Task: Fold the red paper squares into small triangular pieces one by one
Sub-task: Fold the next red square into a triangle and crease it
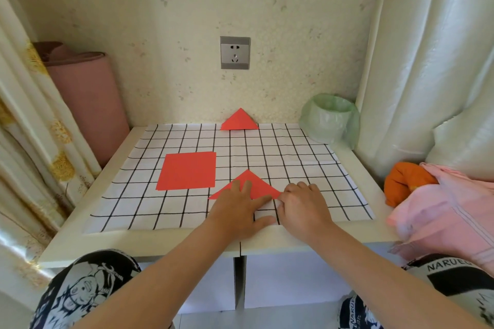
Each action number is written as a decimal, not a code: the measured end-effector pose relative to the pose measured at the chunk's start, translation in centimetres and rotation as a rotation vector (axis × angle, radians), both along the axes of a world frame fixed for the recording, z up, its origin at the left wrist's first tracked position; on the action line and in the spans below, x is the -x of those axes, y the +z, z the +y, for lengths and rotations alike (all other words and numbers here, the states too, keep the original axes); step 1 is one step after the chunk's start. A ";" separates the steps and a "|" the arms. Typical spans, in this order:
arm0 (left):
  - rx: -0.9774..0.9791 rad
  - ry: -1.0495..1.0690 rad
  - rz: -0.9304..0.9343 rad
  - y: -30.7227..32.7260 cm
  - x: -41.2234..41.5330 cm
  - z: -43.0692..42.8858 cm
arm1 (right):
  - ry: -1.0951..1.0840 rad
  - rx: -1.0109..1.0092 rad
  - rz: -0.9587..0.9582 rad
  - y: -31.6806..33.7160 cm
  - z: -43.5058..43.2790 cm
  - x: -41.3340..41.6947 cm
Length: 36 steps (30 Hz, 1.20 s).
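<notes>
Presently, one folded red triangle [255, 184] on the grid-checked sheet [294, 157], near the front middle of the white tabletop [107, 246]. Its apex points away towards the wall, and its long edge runs left to right on the near side.

Left hands entry: left hand [238, 208] lies flat, fingers straight, resting on the triangle's near left part. Right hand [302, 205] is knuckles up, fingers bent at the triangle's right corner; pinching or only pressing cannot be told.

One unfolded red square [187, 170] lies flat just left of the triangle. A second red triangle [239, 121] sits at the sheet's far edge, apex towards the wall.
</notes>
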State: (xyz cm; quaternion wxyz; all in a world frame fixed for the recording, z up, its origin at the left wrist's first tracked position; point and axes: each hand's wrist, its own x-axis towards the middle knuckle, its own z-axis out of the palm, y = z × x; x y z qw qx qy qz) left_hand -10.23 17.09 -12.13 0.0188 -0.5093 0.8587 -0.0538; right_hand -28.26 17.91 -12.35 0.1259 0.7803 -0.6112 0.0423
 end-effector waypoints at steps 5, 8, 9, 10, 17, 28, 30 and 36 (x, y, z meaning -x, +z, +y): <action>0.059 -0.118 0.105 -0.2 1.2 -0.6 | -0.069 -0.033 0.011 0.8 0.4 0.8; 0.036 -0.153 0.156 -0.9 2.0 -0.7 | -0.100 -0.048 0.012 1.4 0.6 0.9; 0.046 -0.153 0.154 -1.1 2.2 -0.6 | -0.096 -0.048 0.031 1.4 0.6 0.9; 0.059 -0.149 0.152 -1.3 2.3 -0.6 | -0.083 -0.050 0.048 1.4 0.7 0.8; 0.014 -0.139 0.210 -0.5 2.0 0.1 | 0.125 -0.060 -0.027 0.4 -0.3 0.7; -0.034 0.172 0.239 1.1 -2.6 1.0 | 0.164 -0.051 -0.077 0.5 -1.1 -0.1; -0.034 0.256 0.226 1.5 -3.8 1.3 | 0.155 -0.041 -0.080 0.4 -1.1 -0.3; -0.030 0.340 0.152 1.0 -5.8 1.5 | 0.141 -0.011 -0.071 0.5 -1.4 -0.4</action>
